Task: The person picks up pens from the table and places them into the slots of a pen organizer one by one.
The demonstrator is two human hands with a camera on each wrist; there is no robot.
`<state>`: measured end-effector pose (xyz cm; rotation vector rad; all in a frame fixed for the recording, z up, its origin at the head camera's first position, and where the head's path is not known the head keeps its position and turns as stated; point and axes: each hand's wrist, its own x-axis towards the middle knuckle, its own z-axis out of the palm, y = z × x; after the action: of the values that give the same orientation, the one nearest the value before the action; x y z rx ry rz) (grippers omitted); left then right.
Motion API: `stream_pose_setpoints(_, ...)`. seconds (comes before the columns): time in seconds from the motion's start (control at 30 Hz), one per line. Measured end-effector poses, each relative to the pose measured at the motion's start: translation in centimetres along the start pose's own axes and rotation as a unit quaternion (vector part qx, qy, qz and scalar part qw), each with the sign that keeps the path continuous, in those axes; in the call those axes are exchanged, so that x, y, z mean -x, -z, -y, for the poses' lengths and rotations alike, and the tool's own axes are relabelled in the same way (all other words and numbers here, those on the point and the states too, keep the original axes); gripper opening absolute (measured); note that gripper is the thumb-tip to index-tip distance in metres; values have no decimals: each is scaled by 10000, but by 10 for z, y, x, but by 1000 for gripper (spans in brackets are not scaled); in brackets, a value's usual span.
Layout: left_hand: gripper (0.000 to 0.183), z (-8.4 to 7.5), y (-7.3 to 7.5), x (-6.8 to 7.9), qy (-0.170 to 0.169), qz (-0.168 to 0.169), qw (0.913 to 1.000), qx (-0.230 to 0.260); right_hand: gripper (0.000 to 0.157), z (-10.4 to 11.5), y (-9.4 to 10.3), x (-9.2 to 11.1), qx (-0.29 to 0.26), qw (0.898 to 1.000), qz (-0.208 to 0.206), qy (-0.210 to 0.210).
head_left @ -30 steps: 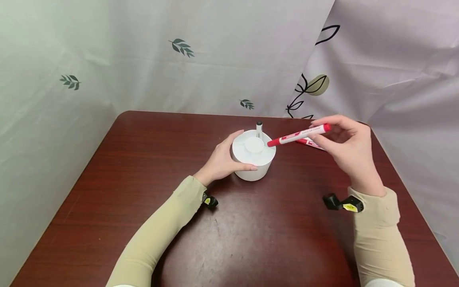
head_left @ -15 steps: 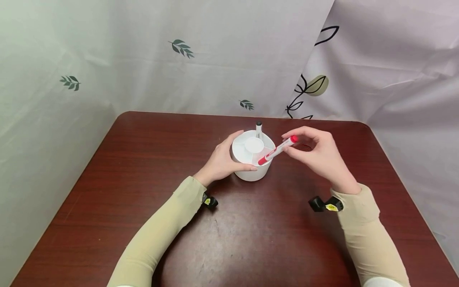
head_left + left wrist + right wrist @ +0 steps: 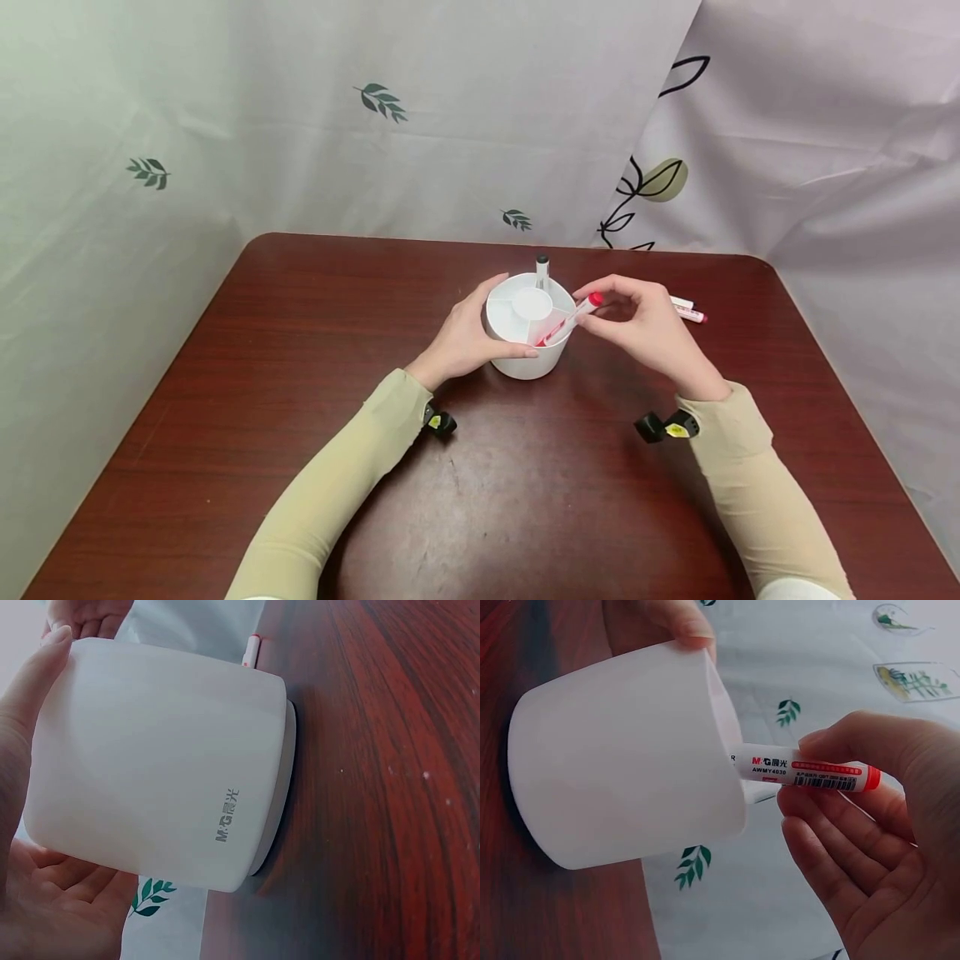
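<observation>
A round white pen holder (image 3: 528,367) with divided compartments stands upright on the table. My left hand (image 3: 459,337) grips its left side, thumb across the front wall and fingers round the back. Between thumb and fingers, my right hand (image 3: 648,329) pinches a white marker with red ends (image 3: 802,769) near its upper end. That marker leans, its lower red end inside the front right compartment and its upper end above the rim. A marker with a black end (image 3: 542,273) stands in the back compartment.
Behind the right hand, a marker with a red end (image 3: 690,315) lies on the dark red-brown table (image 3: 360,283), beside another white marker (image 3: 682,302). A pale curtain with leaf prints (image 3: 450,125) hangs behind the table.
My right hand has moved left and down, tilting the red marker steeper and lowering its end into the pen holder. The left hand keeps its grip in place.
</observation>
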<state>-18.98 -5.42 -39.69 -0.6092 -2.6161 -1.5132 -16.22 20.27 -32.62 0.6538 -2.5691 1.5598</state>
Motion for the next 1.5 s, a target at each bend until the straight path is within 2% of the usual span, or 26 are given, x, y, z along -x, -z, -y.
stream_pose_setpoints(0.2,113,0,0,0,-43,15,10000,1,25,18,-4,2,117,9999,77,-16)
stream_pose_setpoints(0.5,110,0,1,0,-9,37,9999,-94,28,14,-5,2,295,9994,181,93)
stream_pose_setpoints(0.67,112,0,1,-1,-67,67,9998,-159,35,1,-2,3,209,9997,157,26)
stream_pose_setpoints(0.83,117,3,8,0,-229,23,9991,-344,42,-23,7,6,257,9996,-5,-153)
stream_pose_setpoints(0.93,119,3,11,-1,-340,-35,9988,-354,44,-28,12,9,318,9991,-138,-245)
stream_pose_setpoints(1.03,119,3,12,-2,-321,-11,9989,-332,44,-26,16,11,445,9982,-217,-346)
stream_pose_setpoints(1.2,118,1,9,-4,-92,42,9994,-319,44,-3,17,15,584,9967,-249,-505)
stream_pose_setpoints(1.3,115,1,7,-5,-113,78,9996,-231,43,6,19,18,604,9964,-309,-500)
stream_pose_setpoints(1.4,114,2,5,-6,-207,138,9996,-132,43,4,23,19,651,9958,-388,-507)
stream_pose_setpoints(1.5,113,2,3,-6,-234,183,9996,-31,44,-9,27,19,657,9955,-452,-514)
